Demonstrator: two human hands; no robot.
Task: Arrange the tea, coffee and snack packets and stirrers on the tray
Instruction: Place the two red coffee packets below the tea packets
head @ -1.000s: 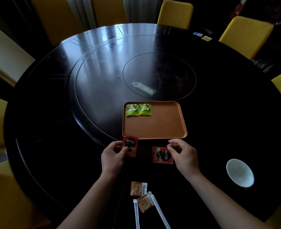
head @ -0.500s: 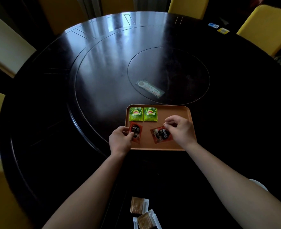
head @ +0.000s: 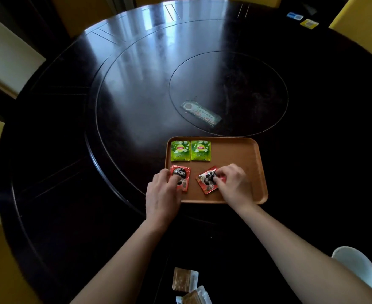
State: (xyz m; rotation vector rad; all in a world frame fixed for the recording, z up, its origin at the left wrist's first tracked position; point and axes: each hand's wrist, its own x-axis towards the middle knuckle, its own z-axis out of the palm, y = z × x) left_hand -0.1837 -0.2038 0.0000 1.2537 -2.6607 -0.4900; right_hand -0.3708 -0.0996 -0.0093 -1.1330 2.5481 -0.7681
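Orange tray (head: 242,159) is bare on its right half; left hand (head: 162,194) pinches a Nescafe sachet (head: 181,172) by the left rim, right hand (head: 235,183) pinches a tilted second sachet (head: 206,183), nearer than two Lipton teabags (head: 180,150).

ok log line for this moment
left hand holds left Nescafe packet on tray; right hand pinches right Nescafe packet, tilted; snack packets off tray

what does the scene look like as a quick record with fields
tray: on table, in front of the person
tea packets: two, side by side, tray's far left corner
left coffee packet: on tray, nearly straight, pinched by left hand
right coffee packet: on tray, tilted, pinched by right hand
snack packets: two, on table, off the tray
bowl: on table, near right
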